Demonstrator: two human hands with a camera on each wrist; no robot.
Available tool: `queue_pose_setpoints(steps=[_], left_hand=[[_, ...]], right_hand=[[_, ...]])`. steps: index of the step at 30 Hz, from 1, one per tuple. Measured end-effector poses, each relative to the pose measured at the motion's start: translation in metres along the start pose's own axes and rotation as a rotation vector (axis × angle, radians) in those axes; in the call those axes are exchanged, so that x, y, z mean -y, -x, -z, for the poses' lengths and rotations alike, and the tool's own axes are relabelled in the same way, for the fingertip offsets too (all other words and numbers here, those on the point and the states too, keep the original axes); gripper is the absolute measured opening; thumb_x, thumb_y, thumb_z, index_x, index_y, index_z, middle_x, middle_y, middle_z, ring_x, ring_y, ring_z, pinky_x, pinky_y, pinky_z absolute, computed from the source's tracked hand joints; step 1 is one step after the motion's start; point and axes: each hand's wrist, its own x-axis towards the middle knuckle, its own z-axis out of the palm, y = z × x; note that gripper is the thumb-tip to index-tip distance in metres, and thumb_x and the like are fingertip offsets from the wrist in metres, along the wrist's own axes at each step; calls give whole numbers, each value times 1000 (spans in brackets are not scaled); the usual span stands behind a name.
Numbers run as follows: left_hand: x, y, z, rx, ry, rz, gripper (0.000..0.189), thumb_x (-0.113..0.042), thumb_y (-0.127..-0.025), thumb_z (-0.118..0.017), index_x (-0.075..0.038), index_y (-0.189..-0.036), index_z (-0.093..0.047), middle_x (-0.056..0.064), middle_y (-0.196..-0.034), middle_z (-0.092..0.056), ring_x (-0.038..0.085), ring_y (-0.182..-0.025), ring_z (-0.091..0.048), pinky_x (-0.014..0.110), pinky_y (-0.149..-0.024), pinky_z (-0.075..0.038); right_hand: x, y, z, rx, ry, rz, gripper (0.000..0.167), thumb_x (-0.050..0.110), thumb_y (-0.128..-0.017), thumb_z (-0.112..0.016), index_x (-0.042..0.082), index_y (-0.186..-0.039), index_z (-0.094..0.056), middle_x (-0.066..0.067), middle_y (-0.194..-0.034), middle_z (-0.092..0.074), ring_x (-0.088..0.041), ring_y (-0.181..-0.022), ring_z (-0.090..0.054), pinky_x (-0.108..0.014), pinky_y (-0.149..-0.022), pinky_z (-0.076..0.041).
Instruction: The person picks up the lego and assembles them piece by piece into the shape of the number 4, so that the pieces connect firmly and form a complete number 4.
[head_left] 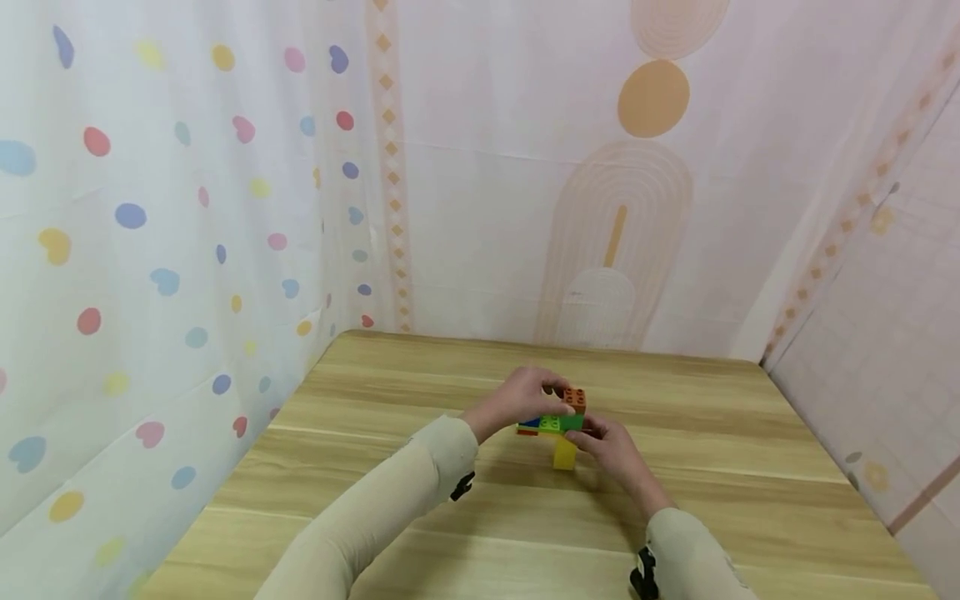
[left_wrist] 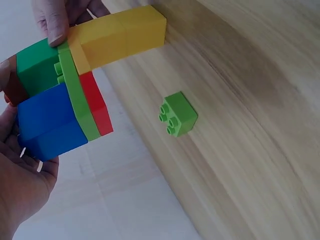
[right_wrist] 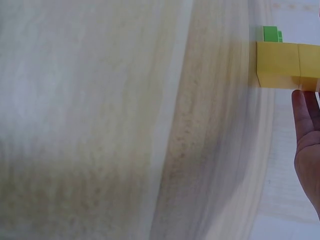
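A toy building-brick structure stands on a yellow brick column (head_left: 565,454). Across the column lies a flat lime piece (left_wrist: 77,95), with a red brick (left_wrist: 98,105) under it and blue bricks (left_wrist: 52,120) and a green brick (left_wrist: 37,70) on top. A brown brick (head_left: 574,397) caps the green one. My left hand (head_left: 522,396) pinches the brown brick from the left, its far fingers partly hidden. Lower down on the right, my right hand (head_left: 613,450) grips the structure near the top of the column, thumb at the green brick's base.
A loose lime brick (left_wrist: 180,115) lies on its side on the wooden table (head_left: 360,400), near the structure. Patterned curtains (head_left: 480,208) hang behind the table and along both sides.
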Motion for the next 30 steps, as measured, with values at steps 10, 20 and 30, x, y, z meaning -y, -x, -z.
queue_pose_setpoints(steps=[10, 20, 30], left_hand=[[38, 2, 30, -96, 103, 38, 50, -49, -100, -54, -14, -135, -62, 2, -127, -64, 20, -115, -60, 41, -96, -48], [96, 11, 47, -144, 153, 105, 40, -31, -100, -61, -7, -132, -63, 7, -124, -65, 24, -114, -60, 42, -95, -49], [128, 15, 24, 25, 159, 143, 43, -19, -92, -73, -3, -130, -63, 8, -120, -66, 22, -110, -60, 40, -95, -47]], right_hand=[[-3, -3, -5, -25, -10, -22, 31, 20, -95, -69, 7, -124, -68, -6, -113, -69, -21, -106, -63, -41, -93, -51], [-1, 0, -1, 6, 1, -33, 36, 24, -96, -68, 6, -127, -66, -8, -116, -67, -23, -109, -62, -43, -95, -50], [0, -1, 7, 73, 18, -47, 43, 27, -97, -66, 1, -131, -61, -11, -120, -66, -23, -111, -61, -45, -97, -48]])
